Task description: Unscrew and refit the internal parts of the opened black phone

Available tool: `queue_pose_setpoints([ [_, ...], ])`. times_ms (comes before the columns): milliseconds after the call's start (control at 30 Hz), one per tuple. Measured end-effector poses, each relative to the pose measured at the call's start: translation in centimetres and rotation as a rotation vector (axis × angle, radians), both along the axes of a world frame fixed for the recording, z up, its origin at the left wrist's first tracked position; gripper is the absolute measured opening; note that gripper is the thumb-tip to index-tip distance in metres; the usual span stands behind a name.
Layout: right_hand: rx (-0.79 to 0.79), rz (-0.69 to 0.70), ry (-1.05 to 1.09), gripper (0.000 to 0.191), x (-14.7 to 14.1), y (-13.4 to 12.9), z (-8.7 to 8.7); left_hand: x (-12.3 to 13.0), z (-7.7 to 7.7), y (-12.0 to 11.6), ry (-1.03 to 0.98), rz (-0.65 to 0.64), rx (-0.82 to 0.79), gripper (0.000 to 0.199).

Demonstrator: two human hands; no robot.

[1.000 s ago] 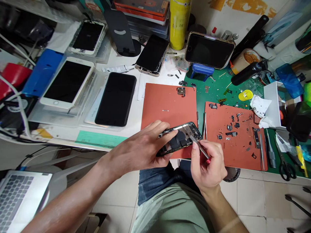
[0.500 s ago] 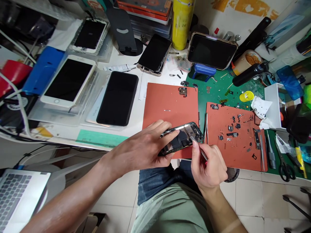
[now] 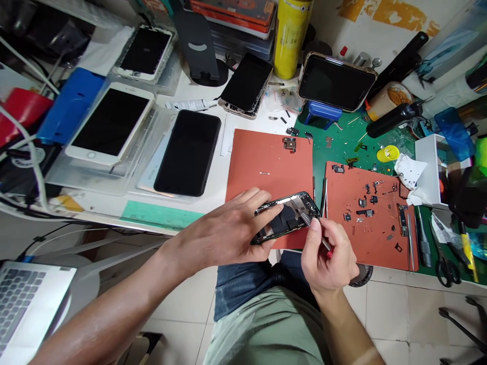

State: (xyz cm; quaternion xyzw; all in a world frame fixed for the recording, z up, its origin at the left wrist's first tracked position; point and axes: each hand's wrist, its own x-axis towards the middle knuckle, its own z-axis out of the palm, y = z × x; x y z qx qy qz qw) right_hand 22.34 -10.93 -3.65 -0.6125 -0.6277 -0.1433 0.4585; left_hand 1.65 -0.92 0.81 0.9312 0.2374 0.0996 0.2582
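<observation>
My left hand grips an opened phone housing, thumb below and fingers over its upper edge. The housing is tilted above the left red-brown mat, with its inner metal plate and dark parts exposed. My right hand is closed around a slim silver tool with a red end. The tool's ridged metal part lies over the right end of the housing, and its exact tip is hard to make out. Right fingertips sit at the housing's right edge.
Small phone parts are scattered on the right mat. Tweezers and scissors lie at the right. A black phone and a white phone rest to the left. Behind stand a propped phone and a yellow can.
My right hand and the tool have shifted slightly toward the housing's right end. The left hand keeps its hold on the housing. The whole view has moved a little.
</observation>
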Motion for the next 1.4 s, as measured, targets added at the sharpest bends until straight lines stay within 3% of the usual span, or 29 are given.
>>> queue_pose_setpoints([
  [400, -0.007, -0.030, 0.035, 0.043, 0.0, -0.1, -0.4, 0.0, 0.0, 0.1, -0.024, -0.007, -0.015, 0.036],
  [933, -0.017, 0.038, 0.014, 0.044, 0.0, 0.1, -0.1, 0.0, -0.1, 0.1, -0.037, -0.003, 0.021, 0.035],
  [1133, 0.006, -0.045, 0.076, 0.044, 0.4, -0.6, 0.9, 0.0, -0.7, -0.6, -0.004, 0.043, 0.112, 0.042],
  [1233, 0.007, -0.066, 0.112, 0.042, 0.9, 0.3, 2.0, -0.1, -1.5, -1.4, -0.004, 0.080, 0.211, 0.049],
  [1400, -0.158, 0.031, 0.148, 0.022, 0.8, 4.2, 3.2, -0.1, -2.5, -2.3, -0.051, 0.136, 0.334, 0.045],
])
